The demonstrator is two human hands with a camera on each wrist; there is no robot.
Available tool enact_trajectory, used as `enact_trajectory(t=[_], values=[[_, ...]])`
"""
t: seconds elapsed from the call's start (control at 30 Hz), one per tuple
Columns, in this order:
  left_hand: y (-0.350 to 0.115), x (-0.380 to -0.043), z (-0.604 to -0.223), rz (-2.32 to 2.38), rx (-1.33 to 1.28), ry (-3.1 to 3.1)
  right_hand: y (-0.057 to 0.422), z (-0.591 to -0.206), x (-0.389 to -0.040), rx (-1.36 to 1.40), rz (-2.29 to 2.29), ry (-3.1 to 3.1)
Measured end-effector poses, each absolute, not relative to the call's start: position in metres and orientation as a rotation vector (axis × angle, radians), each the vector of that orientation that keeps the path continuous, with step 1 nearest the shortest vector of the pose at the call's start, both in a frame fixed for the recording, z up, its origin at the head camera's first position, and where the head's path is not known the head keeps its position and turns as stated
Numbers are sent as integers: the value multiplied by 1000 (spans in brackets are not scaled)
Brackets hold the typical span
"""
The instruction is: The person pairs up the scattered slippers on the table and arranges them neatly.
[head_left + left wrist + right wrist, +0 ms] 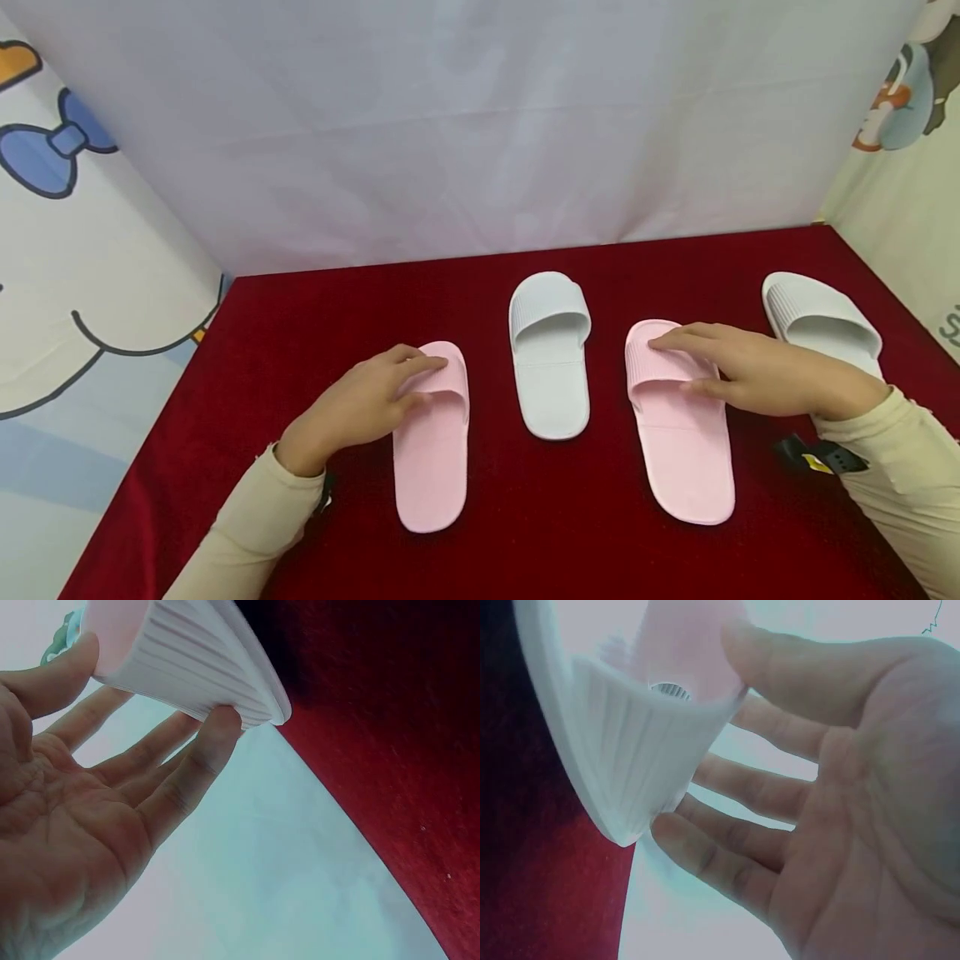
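Two pink slippers with ribbed straps lie flat, toes pointing away. My left hand (360, 404) is at the strap of the left pink slipper (431, 467), fingers over the strap and thumb by its opening. In the left wrist view its fingers look loosely extended along the ribbed strap (195, 656). Over the strap of the right pink slipper (686, 467) lies my right hand (772, 371), fingers stretched across it and thumb beside the opening. The right wrist view shows these fingers spread and only slightly bent next to the strap (622, 742). Firm contact is hard to tell.
Between the pink pair stands a white slipper (552, 392), set farther back. Another white slipper (821, 312) lies at the far right, partly covered by my right forearm. Dark red cloth (555, 533) covers the table, with a white curtain (480, 167) behind.
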State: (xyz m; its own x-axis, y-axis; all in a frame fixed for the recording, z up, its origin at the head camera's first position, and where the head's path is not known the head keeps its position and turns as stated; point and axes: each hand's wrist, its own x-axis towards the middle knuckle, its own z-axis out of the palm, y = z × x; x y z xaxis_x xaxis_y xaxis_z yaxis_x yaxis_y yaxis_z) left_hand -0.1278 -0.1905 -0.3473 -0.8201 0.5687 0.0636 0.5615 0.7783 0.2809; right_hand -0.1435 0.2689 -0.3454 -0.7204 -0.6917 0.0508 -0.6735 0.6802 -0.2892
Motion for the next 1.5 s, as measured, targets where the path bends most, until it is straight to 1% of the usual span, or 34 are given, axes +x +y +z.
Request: enact_trajectory(t=[0.27,0.6,0.87,1.23,1.5], values=[[-176,-119,-346,459,1038,2970,262,-340,-138,-1158,-463,2808],[-162,-111,-350,486,1082,3046,251,-341,-133,-1229,-487,2812],[-156,-110,-357,517,1131,3052,240,-339,-128,-1203,-514,2788],[-146,-104,-361,541,1193,3042,225,-344,-126,-1372,-536,2785],[-141,-101,-363,559,1193,3020,216,-349,-123,-1414,-502,2766]])
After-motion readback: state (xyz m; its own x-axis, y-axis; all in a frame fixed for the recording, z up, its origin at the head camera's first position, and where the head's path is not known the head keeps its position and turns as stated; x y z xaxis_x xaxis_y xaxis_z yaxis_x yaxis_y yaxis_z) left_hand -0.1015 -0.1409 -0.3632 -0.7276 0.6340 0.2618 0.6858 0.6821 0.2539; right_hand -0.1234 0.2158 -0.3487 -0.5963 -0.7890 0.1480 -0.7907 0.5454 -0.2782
